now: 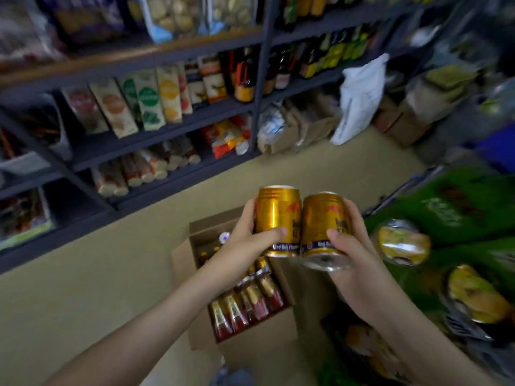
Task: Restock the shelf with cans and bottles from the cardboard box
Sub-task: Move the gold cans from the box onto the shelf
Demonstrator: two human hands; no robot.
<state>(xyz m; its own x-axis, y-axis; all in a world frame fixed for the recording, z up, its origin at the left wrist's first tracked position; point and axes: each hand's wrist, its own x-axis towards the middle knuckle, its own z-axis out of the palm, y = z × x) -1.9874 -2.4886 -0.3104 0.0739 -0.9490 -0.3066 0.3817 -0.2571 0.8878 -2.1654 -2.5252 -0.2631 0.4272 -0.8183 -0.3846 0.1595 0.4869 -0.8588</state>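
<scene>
Both hands are raised in front of the person, each holding one can. The left hand (pixel 245 235) grips the left gold can (pixel 277 215), thumb across its front and fingers wrapped behind; this can stands close to upright. The right hand (pixel 354 263) grips the right gold can (pixel 323 221) in the same way, thumb on the front; this can is tilted, its silver underside turned toward the camera. The two cans touch side to side along their upper bodies. Both carry a dark band of lettering near the base, only partly legible. They are held in the air above the open cardboard box (pixel 256 330), which sits on the beige floor (pixel 83 274). The box holds close-packed rows of small bottles (pixel 245 305) with red and gold labels, and its flaps are folded outward. To the left runs a dark metal shelf unit (pixel 156 137); one level carries standing snack pouches (pixel 147 101), with dark glass bottles (pixel 245 73) beside them on the same level, and rolled packets (pixel 145 171) lie on the level beneath. At the far end a white plastic bag (pixel 359 98) hangs near brown cartons (pixel 404 126). To the right, green packaged goods (pixel 459 213) are blurred; their details cannot be determined.
</scene>
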